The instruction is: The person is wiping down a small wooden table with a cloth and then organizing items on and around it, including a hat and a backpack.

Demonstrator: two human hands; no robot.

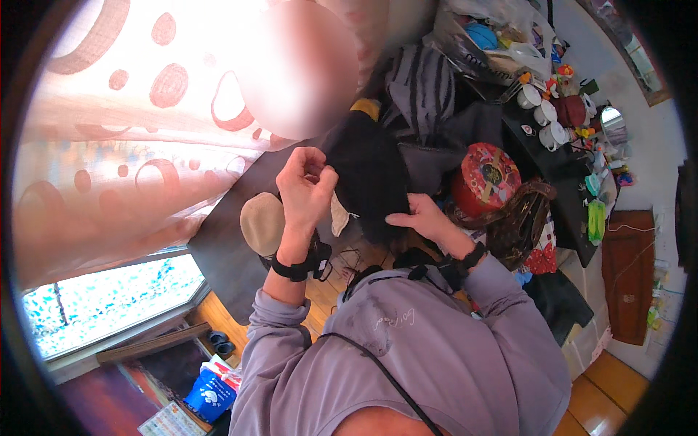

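- The red round box with a flower-printed lid point(488, 176) serves here as the landmark; its curved edge is fully seen except at the front, where other things overlap it.
- The black soft fabric piece point(367, 182) is to the left of the red box, raised between the two hands, with a narrow space from the box.
- The right hand point(430, 220), left of the box and a little nearer the body, is gripping the right edge of the black fabric, with its thumb along the front.
- The left hand point(307, 185), farther left of the box, has its fingers curled closed at the left edge of the black fabric; the fingertips are partly hidden, so I cannot tell if fabric is between them.
- A cream thin fabric flap point(339, 216) hangs left of the box, beside the left hand.
- A beige rounded fabric piece point(262, 224) is still farther left of the box, just beside the left wrist.
- The dark smooth tabletop point(225, 243) shows its edge far left of the box, giving most room for moving there.
- The brown patterned handbag point(520, 229) crowds the box's near right side; the grey-and-black striped cloth point(422, 87) limits the room behind it.
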